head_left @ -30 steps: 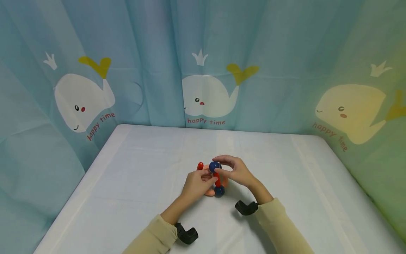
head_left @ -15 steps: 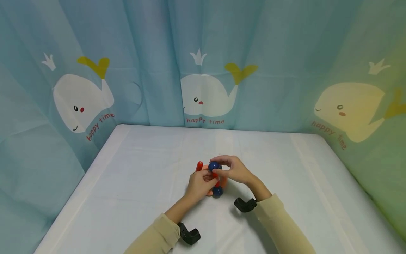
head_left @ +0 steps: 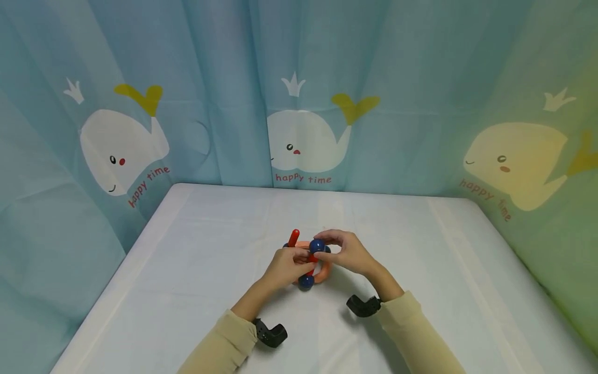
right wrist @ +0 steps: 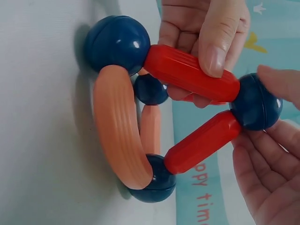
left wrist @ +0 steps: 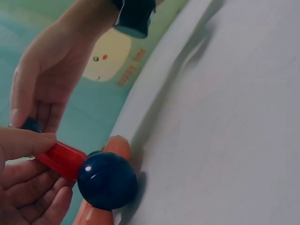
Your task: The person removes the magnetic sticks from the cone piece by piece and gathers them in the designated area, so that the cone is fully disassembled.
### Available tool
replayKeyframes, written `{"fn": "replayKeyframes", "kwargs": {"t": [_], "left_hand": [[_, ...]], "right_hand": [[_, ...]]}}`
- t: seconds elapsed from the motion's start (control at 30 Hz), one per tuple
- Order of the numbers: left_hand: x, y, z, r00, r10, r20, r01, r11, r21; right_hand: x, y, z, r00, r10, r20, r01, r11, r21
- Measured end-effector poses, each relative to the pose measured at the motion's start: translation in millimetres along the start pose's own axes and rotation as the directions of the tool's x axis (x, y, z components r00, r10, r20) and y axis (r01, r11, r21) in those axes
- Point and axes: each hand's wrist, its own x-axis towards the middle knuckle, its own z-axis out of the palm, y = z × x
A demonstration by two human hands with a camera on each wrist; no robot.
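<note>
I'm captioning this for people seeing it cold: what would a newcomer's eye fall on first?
Probably the red rods, dark blue balls and curved orange pieces, joined together on the white table. The left hand pinches one red rod, while the right hand holds the blue ball at its upper end. Behind, large white whales stand out on the blue-green curtain.
</note>
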Motion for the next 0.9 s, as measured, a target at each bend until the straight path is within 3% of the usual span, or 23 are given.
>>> {"fn": "replayKeyframes", "kwargs": {"t": [0.27, 0.9], "left_hand": [[-0.4, 0.0, -8.9, 0.995, 0.076, 0.059, -0.08, 0.994, 0.076], [0.3, -4.9, -17.8, 0.989, 0.107, 0.104, -0.118, 0.987, 0.111]], "right_hand": [[-2.0, -0.8, 4.4, 0.999, -0.018, -0.05, 0.016, 0.999, -0.032], [-5.3, 3.1, 4.4, 0.982, -0.019, -0.187, 0.016, 1.0, -0.017]]}}
